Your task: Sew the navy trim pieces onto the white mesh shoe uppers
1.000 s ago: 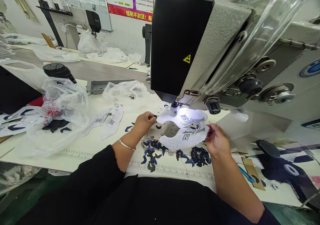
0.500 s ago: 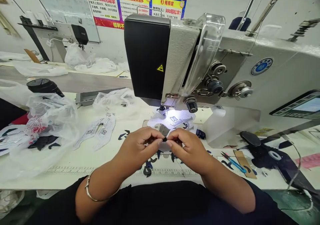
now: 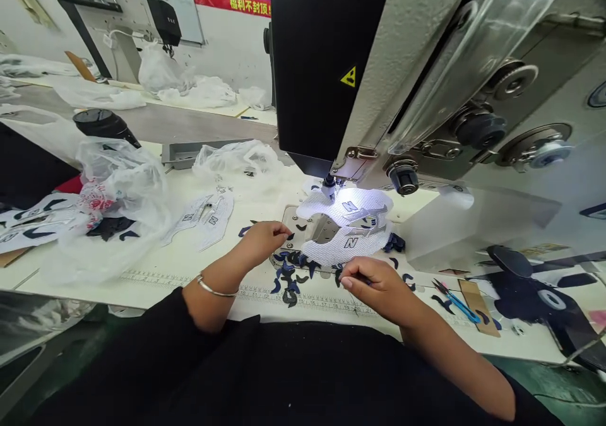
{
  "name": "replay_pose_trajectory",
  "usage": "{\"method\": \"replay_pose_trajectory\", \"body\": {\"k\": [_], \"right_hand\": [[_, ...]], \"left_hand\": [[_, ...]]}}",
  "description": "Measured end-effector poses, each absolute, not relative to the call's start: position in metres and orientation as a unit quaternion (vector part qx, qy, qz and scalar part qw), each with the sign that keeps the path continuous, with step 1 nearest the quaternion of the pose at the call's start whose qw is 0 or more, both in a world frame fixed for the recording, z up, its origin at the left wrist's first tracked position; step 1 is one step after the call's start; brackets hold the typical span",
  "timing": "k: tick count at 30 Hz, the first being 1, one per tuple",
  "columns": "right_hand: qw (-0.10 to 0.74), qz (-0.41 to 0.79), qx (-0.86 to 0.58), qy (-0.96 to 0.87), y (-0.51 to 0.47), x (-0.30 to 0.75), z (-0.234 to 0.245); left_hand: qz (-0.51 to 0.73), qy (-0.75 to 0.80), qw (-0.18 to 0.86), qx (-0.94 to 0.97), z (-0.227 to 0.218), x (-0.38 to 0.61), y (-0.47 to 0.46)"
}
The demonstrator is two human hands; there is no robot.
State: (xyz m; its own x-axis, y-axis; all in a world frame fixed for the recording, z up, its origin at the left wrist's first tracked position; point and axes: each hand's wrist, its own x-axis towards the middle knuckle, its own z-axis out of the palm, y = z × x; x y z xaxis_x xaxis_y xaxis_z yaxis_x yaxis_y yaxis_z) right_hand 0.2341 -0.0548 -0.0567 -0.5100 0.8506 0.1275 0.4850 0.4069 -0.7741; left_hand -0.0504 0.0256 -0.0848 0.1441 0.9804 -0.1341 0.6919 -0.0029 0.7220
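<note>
Clock centred on the white shoe piece in the middle, 12 = away from wearer, 6 = toward body. Left to right:

- Plastic bag (image 3: 127, 189), 9 to 10, crumpled on the surface (image 3: 182, 265). Grey tray (image 3: 177, 154) at 10, farther out.
- Second white shoe piece (image 3: 214, 224) at 9, flat, well apart.
- Left hand (image 3: 262, 242) at 9. Thumb and fingertips pinched on a small dark piece (image 3: 290, 236); no wide gap.
- Dark scraps (image 3: 296, 259) at 8, loose heap near that hand.
- White shoe piece (image 3: 353, 233): far lobe under the lit needle of the sewing machine (image 3: 326, 91). Long axis runs roughly 9–3; two lobes open toward 9, joined end toward 3. From left fingertips it lies at 3, just beside; from right fingertips, about 12.
- Right hand (image 3: 372, 284) at 5. Fingers drawn together, narrow; can't tell if it holds anything. Looks the nearer hand: knuckles right by the near lobe's edge, contact unclear.
- Dark stack (image 3: 394, 243) at 3 to 4, just beside the joined end.
- Scissors (image 3: 461, 306) at 4, blue handles, beside a card strip (image 3: 478, 306), beyond right hand.
</note>
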Motion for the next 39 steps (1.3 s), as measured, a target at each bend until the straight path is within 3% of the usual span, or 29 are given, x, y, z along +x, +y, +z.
{"method": "replay_pose_trajectory", "body": {"k": [14, 20, 23, 27, 29, 32, 39], "right_hand": [[0.206, 0.408, -0.416, -0.786, -0.051, 0.226, -0.087], [0.204, 0.417, -0.404, -0.788, -0.055, 0.228, -0.079], [0.227, 0.425, -0.374, -0.792, -0.06, 0.23, -0.061], [0.296, 0.434, -0.394, -0.754, -0.061, 0.218, -0.031], [0.33, 0.425, -0.393, -0.745, -0.06, 0.207, -0.018], [0.363, 0.388, -0.37, -0.762, -0.061, 0.194, -0.006], [0.396, 0.3, -0.42, -0.759, -0.062, 0.189, -0.006]], "left_hand": [[0.209, 0.597, 0.207, 0.747, -0.116, -0.017, 0.084], [0.232, 0.632, 0.201, 0.712, -0.091, -0.031, 0.064], [0.32, 0.652, 0.151, 0.671, -0.064, -0.043, 0.026], [0.435, 0.481, -0.02, 0.761, -0.032, -0.037, -0.031], [0.457, 0.343, -0.044, 0.819, -0.024, -0.027, -0.05], [0.475, 0.267, -0.025, 0.838, -0.022, -0.015, -0.06], [0.483, 0.322, 0.085, 0.81, -0.022, -0.009, -0.061]]}}
